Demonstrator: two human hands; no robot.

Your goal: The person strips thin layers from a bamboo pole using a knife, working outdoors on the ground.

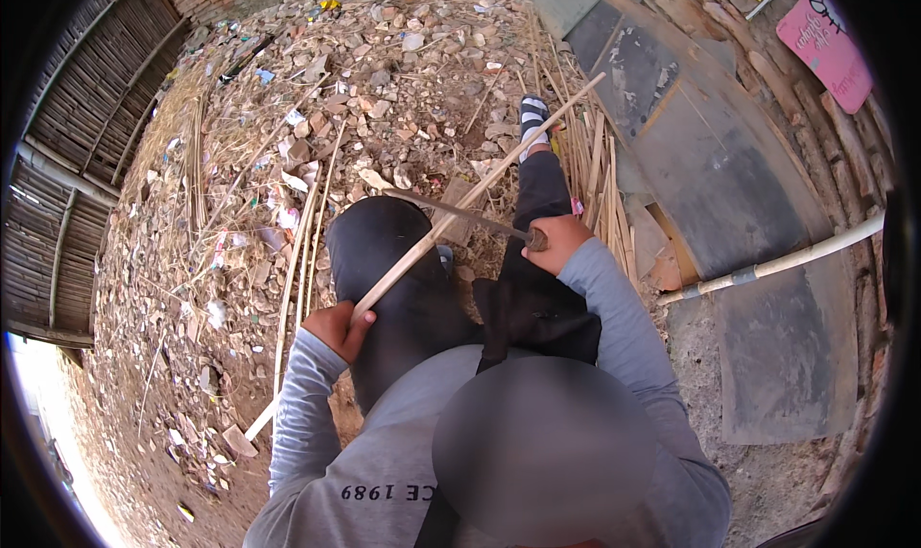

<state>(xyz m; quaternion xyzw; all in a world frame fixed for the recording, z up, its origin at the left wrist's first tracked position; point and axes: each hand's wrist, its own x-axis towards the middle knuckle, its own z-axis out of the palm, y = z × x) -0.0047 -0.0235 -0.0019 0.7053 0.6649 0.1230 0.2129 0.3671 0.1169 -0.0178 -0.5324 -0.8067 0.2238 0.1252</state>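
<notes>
My left hand point(340, 328) is closed round a long, pale bamboo strip point(408, 263). The strip slants from beside my left forearm, over my bent left knee, up to the far right by my outstretched foot. In my right hand point(559, 242) is the handle of a long-bladed knife point(489, 222), its dark blade pointing left. Blade and strip cross just beyond my knee; whether the edge bites into the bamboo I cannot tell. Below that crossing a flat block of wood or brick point(457, 210) lies on the ground.
Several split bamboo strips point(600, 179) lie beside my right leg, others point(309, 227) left of my knee. Rubble and litter point(384, 78) cover the ground. Dark flat boards point(724, 174) and a pole point(777, 260) lie at right. A slatted bamboo wall point(58, 212) stands at left.
</notes>
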